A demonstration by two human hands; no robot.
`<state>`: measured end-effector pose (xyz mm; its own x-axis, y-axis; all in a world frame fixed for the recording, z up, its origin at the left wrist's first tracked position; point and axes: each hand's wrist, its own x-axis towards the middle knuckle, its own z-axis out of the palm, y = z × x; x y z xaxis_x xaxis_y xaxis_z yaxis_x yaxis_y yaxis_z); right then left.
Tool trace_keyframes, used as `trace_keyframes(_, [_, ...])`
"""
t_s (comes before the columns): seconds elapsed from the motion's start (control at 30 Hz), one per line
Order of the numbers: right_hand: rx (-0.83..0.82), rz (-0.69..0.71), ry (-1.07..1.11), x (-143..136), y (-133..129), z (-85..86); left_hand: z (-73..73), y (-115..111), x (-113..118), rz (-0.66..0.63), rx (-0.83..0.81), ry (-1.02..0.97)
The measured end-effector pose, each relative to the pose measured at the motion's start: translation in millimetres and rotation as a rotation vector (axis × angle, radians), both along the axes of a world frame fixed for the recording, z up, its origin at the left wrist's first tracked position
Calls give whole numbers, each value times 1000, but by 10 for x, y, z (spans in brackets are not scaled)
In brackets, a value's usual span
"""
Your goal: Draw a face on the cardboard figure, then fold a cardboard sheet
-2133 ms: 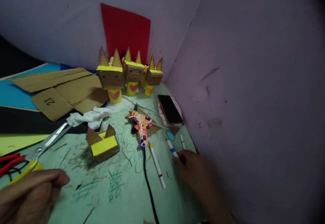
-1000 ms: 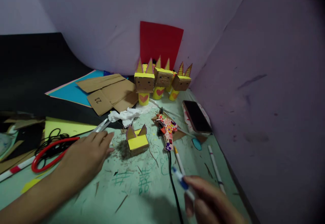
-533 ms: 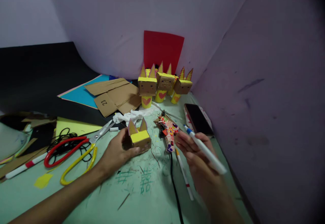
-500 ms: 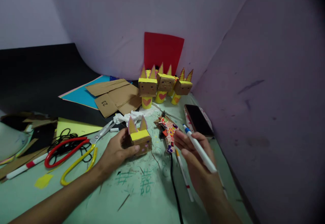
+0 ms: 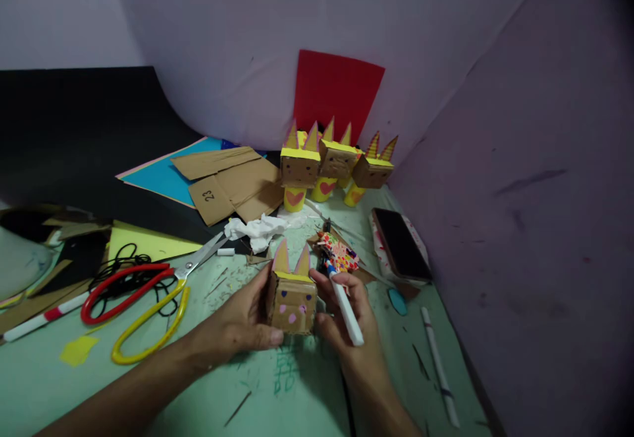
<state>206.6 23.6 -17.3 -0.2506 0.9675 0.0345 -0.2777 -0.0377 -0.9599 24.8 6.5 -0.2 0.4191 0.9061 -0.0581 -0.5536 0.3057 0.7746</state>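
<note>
My left hand [image 5: 235,325] grips a small cardboard box head [image 5: 293,300] from its left side. The box has two pointed ears, a yellow top, two dark dots and several pink spots on the front facing me. Between the fingers of my right hand [image 5: 359,331] lies a white marker [image 5: 347,310] with its blue end pointing up and away. Those right fingertips also reach the right side of the box. Just behind that hand is a hot glue gun [image 5: 339,252] with a flowery pattern, partly hidden.
Scissors [image 5: 183,273] with red and yellow handles lie left, near black cord [image 5: 131,267]. Crumpled tissue [image 5: 257,229] and flattened cardboard [image 5: 238,186] are behind. Several finished box-headed figures [image 5: 300,169] stand at the back. A phone [image 5: 401,242] and another marker [image 5: 438,364] lie right.
The box head has been turned so its spotted front faces me and brought slightly nearer. My right hand, with the marker, has moved left to the box.
</note>
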Motion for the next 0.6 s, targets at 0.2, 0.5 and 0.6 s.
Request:
trace_keyframes(0.2, [68, -356, -54, 22, 0, 79, -78, 7, 33, 72, -59, 23])
trace_keyframes(0.5, [332, -496, -147, -121, -256, 54, -134, 21, 64, 134, -5, 72])
trace_keyframes(0.6, [289, -423, -235, -171, -309, 54, -134, 34, 61, 119, 7, 71])
